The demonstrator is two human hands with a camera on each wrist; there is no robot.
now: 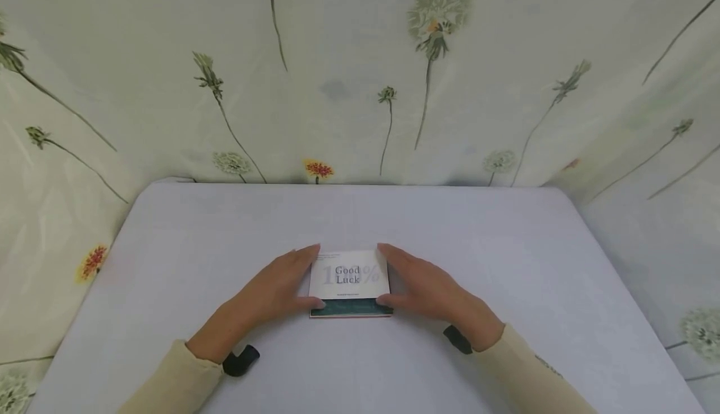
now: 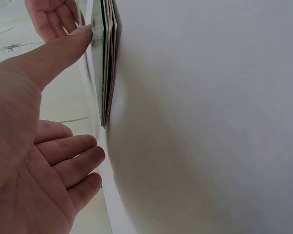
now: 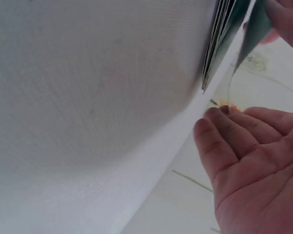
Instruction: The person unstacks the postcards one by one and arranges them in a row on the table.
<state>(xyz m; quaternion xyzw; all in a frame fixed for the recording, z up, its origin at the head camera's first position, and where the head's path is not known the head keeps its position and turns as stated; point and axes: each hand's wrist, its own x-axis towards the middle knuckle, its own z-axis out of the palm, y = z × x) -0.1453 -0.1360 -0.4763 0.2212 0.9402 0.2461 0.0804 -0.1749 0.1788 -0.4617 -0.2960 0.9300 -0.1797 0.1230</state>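
A white card [image 1: 349, 276] printed "Good Luck" and "100%" lies between both hands in the head view. Under it, a thin stack of cards [image 1: 351, 308] shows a dark green strip along the near side. My left hand [image 1: 275, 292] holds the white card's left end, thumb at the near corner and index fingertip at the far one. At the right end my right hand [image 1: 430, 290] holds it the same way. From the right wrist, the held card [image 3: 254, 39] tilts away from the stack, its underside green. The other fingers of both hands extend loosely past the stack.
A white-covered table [image 1: 360, 214] with rounded far corners bears the stack. Behind and beside it hangs a pale cloth [image 1: 349, 57] printed with dandelions and other flowers. Dark wrist straps [image 1: 240, 361] show at both sleeve cuffs.
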